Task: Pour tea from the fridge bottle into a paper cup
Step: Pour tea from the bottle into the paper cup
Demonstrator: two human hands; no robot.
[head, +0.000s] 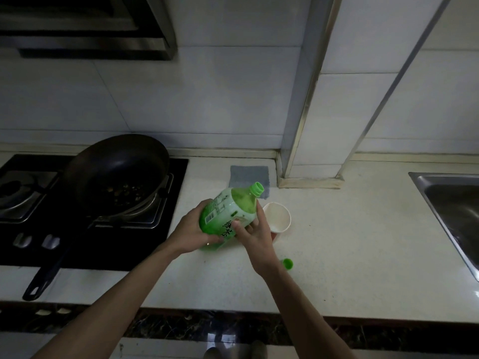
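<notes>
A large green tea bottle [228,213] with a white and green label is held above the white counter, tilted with its uncapped neck up and to the right. My left hand [193,233] grips its lower body from the left. My right hand [252,235] holds its right side, fingers on the label. A white paper cup [278,216] with a red base stands upright just right of the bottle, partly behind my right hand; no liquid shows inside it. The bottle mouth sits up and left of the cup rim. The green cap [287,263] lies on the counter near my right wrist.
A black gas hob [85,255] on the left carries a dark frying pan [116,172] whose handle reaches toward the counter edge. A grey cloth [248,176] lies behind the bottle. A steel sink [451,211] is at the right. A tiled column [311,125] rises behind.
</notes>
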